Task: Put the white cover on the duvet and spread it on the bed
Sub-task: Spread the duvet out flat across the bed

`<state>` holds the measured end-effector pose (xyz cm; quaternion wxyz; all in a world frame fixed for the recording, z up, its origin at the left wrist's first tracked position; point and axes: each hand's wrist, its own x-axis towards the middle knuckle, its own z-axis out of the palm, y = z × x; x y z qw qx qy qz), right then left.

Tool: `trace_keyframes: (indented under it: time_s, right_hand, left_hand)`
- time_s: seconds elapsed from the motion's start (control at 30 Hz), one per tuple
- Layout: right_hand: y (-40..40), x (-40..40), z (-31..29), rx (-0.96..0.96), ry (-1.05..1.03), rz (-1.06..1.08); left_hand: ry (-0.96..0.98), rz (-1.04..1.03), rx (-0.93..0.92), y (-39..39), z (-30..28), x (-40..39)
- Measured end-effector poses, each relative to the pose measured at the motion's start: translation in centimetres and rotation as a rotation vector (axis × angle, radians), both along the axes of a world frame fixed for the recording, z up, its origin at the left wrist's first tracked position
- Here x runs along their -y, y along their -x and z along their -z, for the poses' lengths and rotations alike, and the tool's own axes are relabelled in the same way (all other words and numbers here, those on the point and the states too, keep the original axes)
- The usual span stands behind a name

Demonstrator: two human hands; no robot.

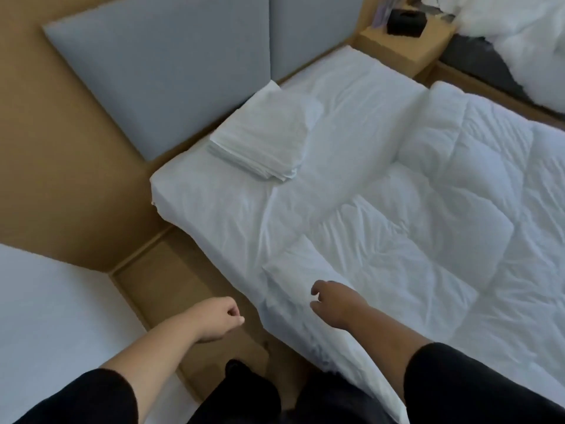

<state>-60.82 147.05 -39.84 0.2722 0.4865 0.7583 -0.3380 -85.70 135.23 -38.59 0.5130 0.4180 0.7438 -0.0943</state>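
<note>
A folded white cover (266, 137) lies near the head of the bed (220, 200), by the grey headboard. A quilted white duvet (452, 215) is spread unevenly over the right part of the mattress, one corner reaching the near edge. My right hand (333, 302) hovers over that duvet corner with loosely curled fingers and holds nothing. My left hand (218, 318) hangs over the floor beside the bed, fingers curled, nothing in it.
Grey padded headboard panels (165, 71) stand behind the bed. A wooden nightstand (406, 44) with a black box (405, 22) sits at the top right, beside a second bed with rumpled white bedding (519, 35). Brown floor runs along the left side.
</note>
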Motion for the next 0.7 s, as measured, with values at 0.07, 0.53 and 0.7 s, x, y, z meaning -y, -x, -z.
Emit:
trace_keyframes:
  time_s: [0.07, 0.53, 0.7]
  right_hand:
    - [0.1, -1.0, 2.2, 0.048, 0.0, 0.074]
    - [5.2, -6.8, 19.5, 0.096, 0.143, -0.101]
    - [4.7, -5.7, 15.2, -0.106, 0.334, -0.214]
  left_hand:
    - [-0.005, 0.049, 0.028, 0.8, 2.1, -3.9]
    - [0.052, 0.263, 0.05, -3.1, 21.9, -20.4]
    - [0.108, 0.358, 0.252, -1.0, 17.8, -17.4]
